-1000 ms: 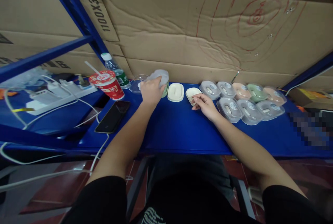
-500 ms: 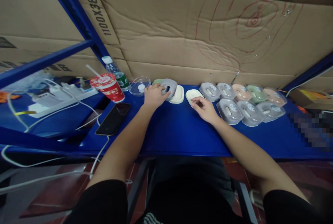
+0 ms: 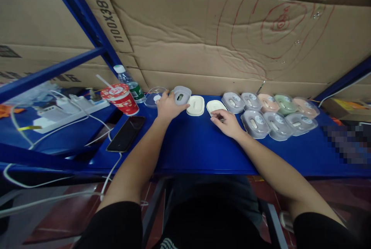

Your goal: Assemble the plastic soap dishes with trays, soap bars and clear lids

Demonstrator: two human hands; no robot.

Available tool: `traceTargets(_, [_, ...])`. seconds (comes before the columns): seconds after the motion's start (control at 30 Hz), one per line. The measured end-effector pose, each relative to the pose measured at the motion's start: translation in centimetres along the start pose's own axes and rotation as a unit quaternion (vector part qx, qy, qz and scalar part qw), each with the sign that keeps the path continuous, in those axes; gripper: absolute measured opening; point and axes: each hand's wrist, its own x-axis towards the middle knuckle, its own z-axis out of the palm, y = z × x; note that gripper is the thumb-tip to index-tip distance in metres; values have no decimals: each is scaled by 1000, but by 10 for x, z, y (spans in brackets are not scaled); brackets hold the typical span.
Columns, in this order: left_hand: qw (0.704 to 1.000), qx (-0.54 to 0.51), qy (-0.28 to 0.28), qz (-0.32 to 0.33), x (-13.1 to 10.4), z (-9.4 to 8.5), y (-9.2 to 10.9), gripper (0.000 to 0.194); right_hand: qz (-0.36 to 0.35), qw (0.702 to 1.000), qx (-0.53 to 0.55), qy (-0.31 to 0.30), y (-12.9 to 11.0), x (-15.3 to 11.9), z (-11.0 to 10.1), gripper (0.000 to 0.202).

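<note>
A grey cover with an oval slot [image 3: 182,95] is held at its edge by my left hand [image 3: 169,107], over a green piece mostly hidden behind it. Just right of it lies a cream-coloured rounded base [image 3: 196,106], uncovered. My right hand [image 3: 227,122] rests at the near edge of a second cream piece [image 3: 215,106], fingers curled with thumb and index close together; what they hold, if anything, is too small to name. A clear plastic lid [image 3: 153,97] with a white round spot sits left of my left hand.
Several grey, pink and green lidded boxes [image 3: 255,124] stand at the right. On the left are a red cup [image 3: 124,101], a water bottle [image 3: 135,87], a black phone [image 3: 126,133] and a power strip [image 3: 55,117]. Cardboard [image 3: 179,29] walls the back.
My left hand has moved the grey cover left, off the cream base, which now shows whole. My right hand has shifted slightly down and left, away from the second cream piece.
</note>
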Motion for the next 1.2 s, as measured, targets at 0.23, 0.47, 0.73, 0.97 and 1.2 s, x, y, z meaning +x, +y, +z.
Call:
traceTargets(0.23, [998, -17, 40, -39, 2, 14, -5, 82, -13, 1000, -16, -11, -3, 0, -2, 26])
traceTargets(0.47, [997, -47, 19, -61, 4, 11, -6, 75, -46, 996, -72, -11, 3, 1, -2, 25])
traceTargets(0.73, [994, -81, 22, -72, 5, 10, -7, 63, -65, 993, -100, -17, 7, 1, -2, 27])
traceTargets(0.97, [997, -57, 20, -58, 5, 7, -6, 57, -55, 993, -101, -31, 7, 0, -2, 28])
traceTargets(1.2, [999, -18, -1, -47, 6, 7, -9, 66, -39, 992, -114, -47, 7, 1, -4, 29])
